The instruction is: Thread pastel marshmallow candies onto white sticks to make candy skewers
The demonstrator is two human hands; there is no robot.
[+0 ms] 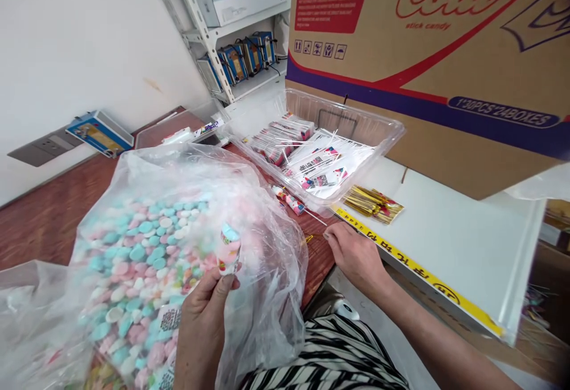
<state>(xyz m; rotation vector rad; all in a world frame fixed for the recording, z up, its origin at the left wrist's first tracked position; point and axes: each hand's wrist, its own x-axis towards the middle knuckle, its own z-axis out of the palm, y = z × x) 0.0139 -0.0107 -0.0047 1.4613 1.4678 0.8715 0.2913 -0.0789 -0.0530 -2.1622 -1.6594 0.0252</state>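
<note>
My left hand [205,313] is closed around a small filled candy packet [228,249], held upright in front of a big clear plastic bag [187,212] full of pastel pink, blue and white candies. My right hand [351,250] rests on the wooden table edge, its fingertips pinched at a small gold twist tie [309,238]. A finished packet on a stick [290,201] lies just beyond it.
A clear plastic tray [378,126] holds printed empty packets and white sticks. A bundle of gold twist ties [373,203] lies on a white board with a yellow tape edge [423,274]. A large cardboard candy box [445,51] stands behind; metal shelving [214,40] at the back.
</note>
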